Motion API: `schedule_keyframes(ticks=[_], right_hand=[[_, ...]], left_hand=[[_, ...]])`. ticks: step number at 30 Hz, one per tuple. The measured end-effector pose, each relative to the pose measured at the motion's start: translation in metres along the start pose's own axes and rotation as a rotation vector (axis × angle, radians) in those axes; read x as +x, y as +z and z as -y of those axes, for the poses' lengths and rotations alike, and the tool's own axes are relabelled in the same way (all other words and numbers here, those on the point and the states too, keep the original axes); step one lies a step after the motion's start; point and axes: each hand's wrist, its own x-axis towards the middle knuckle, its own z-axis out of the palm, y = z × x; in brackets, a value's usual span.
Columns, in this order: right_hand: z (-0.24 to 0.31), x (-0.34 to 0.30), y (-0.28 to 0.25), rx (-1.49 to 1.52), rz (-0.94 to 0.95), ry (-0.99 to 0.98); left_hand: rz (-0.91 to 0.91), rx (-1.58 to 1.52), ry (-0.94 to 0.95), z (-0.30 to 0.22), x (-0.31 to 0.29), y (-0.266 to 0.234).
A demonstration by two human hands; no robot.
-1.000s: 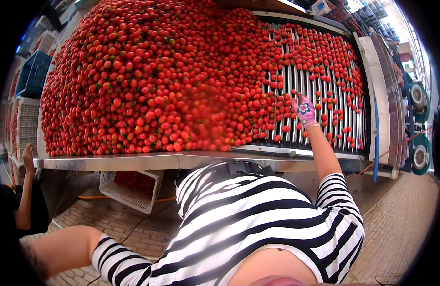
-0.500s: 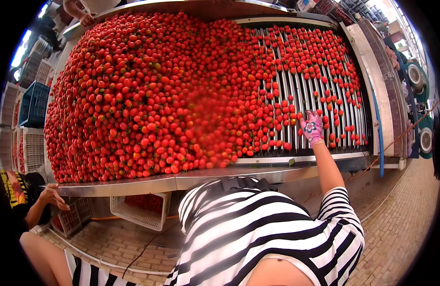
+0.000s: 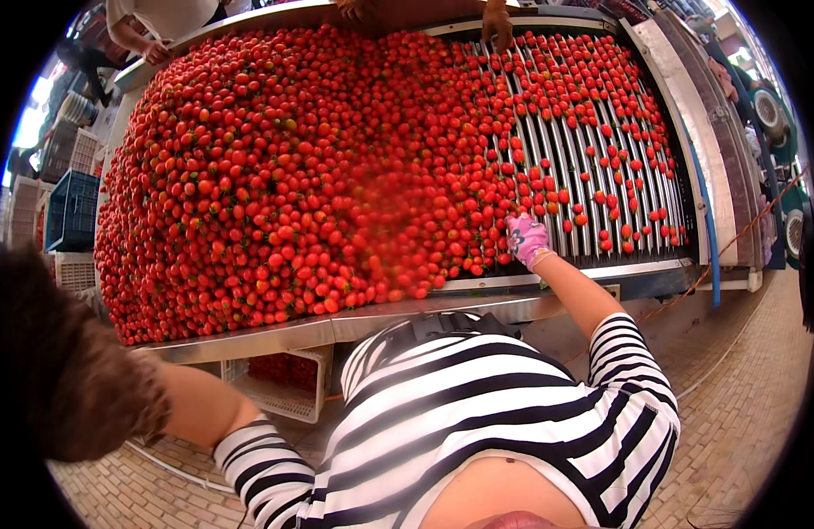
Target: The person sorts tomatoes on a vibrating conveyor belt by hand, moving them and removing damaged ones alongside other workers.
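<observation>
My right hand [image 3: 527, 240], in a pink glove with a flower print, reaches over the near edge of the metal rollers [image 3: 562, 181]. Its partly bent fingers are apart and touch the small red tomatoes [image 3: 488, 216] where the pile thins out; I see nothing held in them. A big heap of these oval tomatoes [image 3: 248, 176] fills the metal-sided table to the left. My left forearm [image 3: 204, 401] stretches out to the left, and its hand is hidden behind a dark brown furry or hairy shape [image 3: 89, 379].
Across the table, a co-worker's hand [image 3: 497, 28] hangs over the rollers, and another person's hand [image 3: 156, 53] rests at the far left rim. A white crate [image 3: 319, 388] stands under the near metal edge [image 3: 372, 320]. Blue [image 3: 72, 212] and white crates stack at left.
My right hand has moved left from the rollers to the edge of the heap. My left forearm and the brown shape have come into view. Co-workers' hands now show at the far edge.
</observation>
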Motion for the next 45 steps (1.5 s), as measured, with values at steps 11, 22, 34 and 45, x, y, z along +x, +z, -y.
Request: schedule_keyframes(ticks=[11,22,34,45], right_hand=[[-0.067,0.025,-0.028,0.198,-0.435,0.425],[-0.093,0.039,-0.008,0.330,-0.287,0.378],[-0.011,0.004,-0.062,-0.168,-0.050,-0.125],[0.038,0.007,0.011,-0.150,0.087,-0.137]], left_hand=[[-0.520,-0.261,-0.870,0.190,-0.209,-0.057],[-0.581,-0.504,-1.219,0.253,-0.234,-0.032],[-0.907,-1.016,-1.384,0.260,-0.264,-0.056],[-1.045,-0.845,-1.201,0.216,-0.267,-0.092]])
